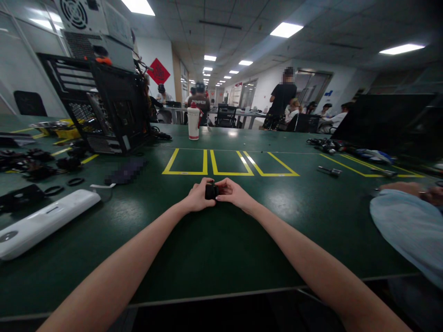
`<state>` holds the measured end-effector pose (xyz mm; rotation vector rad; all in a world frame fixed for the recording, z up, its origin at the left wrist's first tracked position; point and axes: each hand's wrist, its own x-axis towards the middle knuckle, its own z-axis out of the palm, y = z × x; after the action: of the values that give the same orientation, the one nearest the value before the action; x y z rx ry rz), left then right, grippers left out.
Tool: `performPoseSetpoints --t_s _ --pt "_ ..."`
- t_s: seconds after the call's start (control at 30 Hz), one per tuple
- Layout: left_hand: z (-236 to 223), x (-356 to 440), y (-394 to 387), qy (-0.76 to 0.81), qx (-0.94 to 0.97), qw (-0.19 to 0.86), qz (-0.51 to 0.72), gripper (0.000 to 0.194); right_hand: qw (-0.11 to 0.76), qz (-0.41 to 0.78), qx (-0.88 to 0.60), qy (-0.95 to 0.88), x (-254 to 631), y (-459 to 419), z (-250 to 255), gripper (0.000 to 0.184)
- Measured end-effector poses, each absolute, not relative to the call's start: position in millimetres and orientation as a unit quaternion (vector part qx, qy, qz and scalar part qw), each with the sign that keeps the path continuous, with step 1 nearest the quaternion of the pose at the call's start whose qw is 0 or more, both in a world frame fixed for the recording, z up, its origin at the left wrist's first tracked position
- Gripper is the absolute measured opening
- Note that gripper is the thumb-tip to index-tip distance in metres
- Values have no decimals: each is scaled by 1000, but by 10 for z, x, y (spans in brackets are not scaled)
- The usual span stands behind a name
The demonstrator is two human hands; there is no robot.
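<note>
"Hands first: how do they stand?"

"Together, at the middle of the view. The left hand (200, 197) is closed around the left side of a small black object (210, 192), thumb on the near side. The right hand (236, 192) pinches the object's right end between thumb and fingertips."

"And where is that object, exactly?"

"Between the two hands, over the green table (242, 249), just on the near side of the yellow tape outlines (185, 173). Whether it touches the tabletop, one cannot tell; the fingers cover much of it, and its make is too small to read."

"What lies to the left?"

"A white power strip (51, 216), slanting away from the near edge, with two black rings just beyond it, one of them here (54, 190). A dark, blurred-out item (125, 171) lies close to the strip's far end. Behind that stands an open black computer case (129, 115) with a fan-fronted metal box (76, 14) on top."

"Straight ahead?"

"A white cup (194, 123) with a red top, upright beyond the tape. Farther back, people sit or stand about the room."

"And the right?"

"A metal part (330, 172) on the tabletop, then a co-worker's pale blue sleeve (406, 226), well apart from the person's own hands. A large black panel (384, 119) rises behind."
</note>
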<state>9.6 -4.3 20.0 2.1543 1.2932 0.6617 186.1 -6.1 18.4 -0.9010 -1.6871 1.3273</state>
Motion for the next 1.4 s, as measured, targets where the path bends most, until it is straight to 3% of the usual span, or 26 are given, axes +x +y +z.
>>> performPoseSetpoints --t_s 0.2,0.57,0.77,1.1,1.27,1.4 --pt "235 85 -67 475 798 287 235 67 408 506 -356 -671 1855 -82 191 27" --pt "194 95 -43 475 802 266 247 67 393 534 -351 -661 1865 -69 192 41" --pt "196 101 -38 469 808 258 245 66 407 517 -355 -664 1849 -77 191 29" --pt "220 95 -62 474 801 268 248 66 388 533 -356 -662 1869 -71 195 41" --pt "240 103 -70 479 799 274 240 67 409 512 -358 -665 1849 -95 207 28" --pt "271 95 -83 475 801 280 235 67 385 504 -407 -657 1842 -76 223 30"
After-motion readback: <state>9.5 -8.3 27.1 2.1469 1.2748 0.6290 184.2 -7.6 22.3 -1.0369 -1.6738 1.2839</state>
